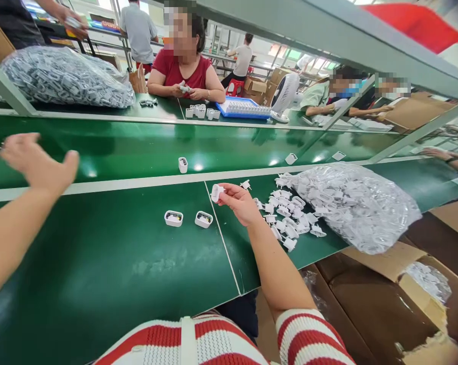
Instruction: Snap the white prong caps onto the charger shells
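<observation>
My right hand [238, 203] pinches a small white plastic part [216, 193] over the green table. Stretched out over the conveyor belt at the left, my left hand [38, 162] has its fingers spread and nothing in it. Two white oval housings, one at the left [173, 218] and a second one [204, 219], lie on the table with dark and yellow bits inside. Beside my right forearm spreads a heap of loose white plastic parts [289, 215]. Another white housing [182, 165] sits on the belt ahead.
A clear bag of white parts [358, 208] rests on the table's right edge, above open cardboard boxes [419, 289]. Across the belt [137, 147], a person in red [185, 76] handles a part near a blue tray [244, 109]. A bag of grey parts [69, 78] lies far left.
</observation>
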Motion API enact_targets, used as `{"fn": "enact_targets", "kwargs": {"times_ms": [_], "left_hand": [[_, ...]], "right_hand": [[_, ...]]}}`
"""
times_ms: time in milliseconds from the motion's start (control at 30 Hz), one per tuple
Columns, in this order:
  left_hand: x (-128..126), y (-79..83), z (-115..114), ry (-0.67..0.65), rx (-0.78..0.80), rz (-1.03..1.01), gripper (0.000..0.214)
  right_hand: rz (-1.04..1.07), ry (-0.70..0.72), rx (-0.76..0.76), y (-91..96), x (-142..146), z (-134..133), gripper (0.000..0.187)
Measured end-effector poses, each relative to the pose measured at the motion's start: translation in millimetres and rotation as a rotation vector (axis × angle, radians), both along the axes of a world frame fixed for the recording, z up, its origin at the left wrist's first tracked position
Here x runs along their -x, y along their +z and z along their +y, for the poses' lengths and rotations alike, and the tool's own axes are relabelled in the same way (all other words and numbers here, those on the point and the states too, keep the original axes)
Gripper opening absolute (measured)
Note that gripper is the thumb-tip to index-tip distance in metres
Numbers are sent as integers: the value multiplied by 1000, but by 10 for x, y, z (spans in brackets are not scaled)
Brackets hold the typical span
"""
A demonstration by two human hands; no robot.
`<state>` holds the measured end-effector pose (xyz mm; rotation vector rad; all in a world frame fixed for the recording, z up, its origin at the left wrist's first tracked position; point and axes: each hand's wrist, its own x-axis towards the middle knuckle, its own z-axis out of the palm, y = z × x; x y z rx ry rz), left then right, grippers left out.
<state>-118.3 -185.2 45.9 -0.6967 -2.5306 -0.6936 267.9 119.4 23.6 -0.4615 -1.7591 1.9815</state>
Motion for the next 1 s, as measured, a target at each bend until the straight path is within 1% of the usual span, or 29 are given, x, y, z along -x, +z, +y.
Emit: {"fn": "enact_targets", "kwargs": {"times_ms": [33, 67, 100, 133, 167, 200, 233, 267, 333, 367, 433, 500, 567, 667, 733, 767, 833, 933, 1000], "left_hand": [[-293, -35, 93, -102, 8, -41, 78], [-593, -82, 183, -275, 16, -146, 70], [-887, -137, 268, -483, 42, -295, 76], [-1163, -195, 346, -663, 67, -437, 90], [-1413, -250, 413, -775, 69, -531, 104], [-1630, -298, 469, -835, 71, -600, 102], [-1811, -336, 510, -850, 62, -672, 91], [-1955, -363, 536, -837, 42, -738, 77], [-2147, -390, 529, -777, -23, -827, 54], [-2207, -396, 496, -748, -58, -847, 48], [-2288, -411, 385, -705, -107, -844, 42], [-2341, -447, 254, -670, -139, -822, 39], [-2377, -508, 152, -653, -181, -773, 38], [-2398, -607, 96, -659, -235, -683, 34], [-2393, -642, 96, -676, -238, -658, 33], [-2386, -645, 96, -687, -239, -653, 33], [-2363, -629, 82, -733, -233, -648, 40], [-2320, -576, 39, -854, -177, -665, 62], [-2297, -544, 27, -918, -118, -694, 62]], "right_hand": [[9, 14, 7, 14, -6, -18, 44], [15, 28, 14, 29, -11, -38, 43], [18, 41, 20, 43, -15, -61, 42], [18, 54, 23, 56, -18, -84, 43], [15, 70, 22, 65, -19, -109, 44], [12, 83, 16, 72, -20, -134, 44], [8, 94, 5, 77, -19, -160, 44], [4, 103, -10, 80, -18, -188, 43], [-13, 118, -53, 92, -18, -254, 40], [-29, 127, -82, 106, -17, -296, 38], [-75, 159, -174, 159, -9, -405, 36], [-124, 199, -332, 243, 18, -552, 28], [-146, 239, -523, 336, 75, -730, 20], [-141, 284, -760, 427, 212, -990, 21], [-147, 282, -869, 422, 308, -1111, 20], [-150, 267, -898, 401, 347, -1147, 19], [-135, 222, -887, 331, 397, -1170, 17], [-115, 159, -752, 209, 410, -1133, 16], [-126, 127, -661, 149, 399, -1113, 15]]}}
